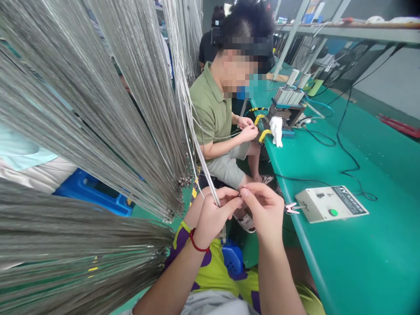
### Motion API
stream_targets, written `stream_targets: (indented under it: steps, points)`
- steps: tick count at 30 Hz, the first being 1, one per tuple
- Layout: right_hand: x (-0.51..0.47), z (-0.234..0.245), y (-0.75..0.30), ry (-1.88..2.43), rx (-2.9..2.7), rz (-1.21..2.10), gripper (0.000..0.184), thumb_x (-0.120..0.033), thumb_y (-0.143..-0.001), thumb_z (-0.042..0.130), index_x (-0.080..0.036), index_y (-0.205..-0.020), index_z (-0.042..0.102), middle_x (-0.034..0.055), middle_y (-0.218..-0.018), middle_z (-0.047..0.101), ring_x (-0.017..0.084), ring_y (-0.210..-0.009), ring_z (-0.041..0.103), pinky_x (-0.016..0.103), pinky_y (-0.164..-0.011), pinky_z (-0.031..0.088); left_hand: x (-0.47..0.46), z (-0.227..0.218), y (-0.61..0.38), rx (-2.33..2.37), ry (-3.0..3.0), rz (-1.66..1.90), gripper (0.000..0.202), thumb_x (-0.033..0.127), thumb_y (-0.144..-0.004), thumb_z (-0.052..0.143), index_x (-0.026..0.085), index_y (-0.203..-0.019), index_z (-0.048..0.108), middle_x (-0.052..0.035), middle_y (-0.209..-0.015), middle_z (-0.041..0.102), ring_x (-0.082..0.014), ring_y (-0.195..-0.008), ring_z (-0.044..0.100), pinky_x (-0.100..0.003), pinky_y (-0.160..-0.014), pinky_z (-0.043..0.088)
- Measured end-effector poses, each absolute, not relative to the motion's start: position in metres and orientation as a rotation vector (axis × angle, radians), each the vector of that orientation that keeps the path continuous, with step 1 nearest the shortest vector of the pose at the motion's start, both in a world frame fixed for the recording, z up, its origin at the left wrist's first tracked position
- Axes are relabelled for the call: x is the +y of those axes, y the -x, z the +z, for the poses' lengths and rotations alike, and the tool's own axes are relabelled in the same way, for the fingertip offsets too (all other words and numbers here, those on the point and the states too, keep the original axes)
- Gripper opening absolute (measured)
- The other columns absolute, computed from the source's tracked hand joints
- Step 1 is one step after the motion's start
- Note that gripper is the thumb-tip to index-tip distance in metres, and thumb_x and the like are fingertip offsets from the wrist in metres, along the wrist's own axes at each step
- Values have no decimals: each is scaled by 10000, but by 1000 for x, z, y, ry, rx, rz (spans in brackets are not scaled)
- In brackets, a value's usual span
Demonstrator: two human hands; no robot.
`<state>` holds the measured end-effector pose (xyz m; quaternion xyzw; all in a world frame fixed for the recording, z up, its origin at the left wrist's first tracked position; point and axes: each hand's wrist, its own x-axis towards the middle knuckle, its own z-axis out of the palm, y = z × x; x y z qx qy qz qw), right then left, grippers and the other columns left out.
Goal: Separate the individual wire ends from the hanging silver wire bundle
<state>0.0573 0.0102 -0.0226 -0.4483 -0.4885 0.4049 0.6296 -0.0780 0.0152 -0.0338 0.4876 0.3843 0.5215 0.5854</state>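
Observation:
My left hand (pixel 215 214) is closed in a pinch on a thin silvery wire (pixel 204 166) that hangs down from a large bundle of wires (pixel 98 109) on the left. My right hand (pixel 264 208) is also pinched, fingertips meeting the left hand's at the wire's lower end. A red band circles my left wrist. Both hands hover over my lap, beside the green table's (pixel 344 262) near edge.
A white control box (pixel 331 203) with a green button and a pink clip lies on the table. A co-worker in a green shirt (pixel 210 109) sits ahead, handling wire by a small machine (pixel 285 109). Black cables cross the table. A blue stool stands below.

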Motion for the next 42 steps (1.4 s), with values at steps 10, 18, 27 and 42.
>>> stream_targets:
  steps: [10, 18, 27, 42]
  points:
    - [14, -30, -61, 958, -1083, 1148, 100, -304, -854, 802, -219, -874, 753, -13, -677, 678, 128, -530, 590, 276, -535, 494, 12, -39, 74, 836, -1024, 1245, 249, 380, -894, 779, 172, -996, 690, 0, -653, 679, -76, -427, 484, -195, -423, 337]
    - [14, -36, -51, 927, -892, 1244, 131, -303, -845, 761, -211, -813, 673, -25, -639, 604, 121, -560, 511, 253, -542, 399, 10, -44, 72, 591, -921, 1289, 196, 355, -908, 768, 202, -952, 653, 12, -758, 637, -66, -437, 507, -199, -419, 325]
    - [11, -36, -51, 881, -810, 1373, 204, -349, -786, 809, -203, -770, 668, -40, -612, 518, 104, -536, 360, 263, -517, 269, 16, -52, 85, 381, -1016, 1133, 249, 463, -932, 737, 218, -927, 693, -2, -806, 564, -63, -466, 466, -221, -442, 281]
    - [9, -42, -66, 864, -907, 1527, 206, -346, -774, 828, -189, -763, 696, -58, -568, 484, 97, -536, 353, 258, -543, 263, 25, -54, 99, 431, -1183, 908, 333, 523, -987, 636, 200, -934, 695, 44, -577, 466, -61, -384, 357, -218, -434, 184]
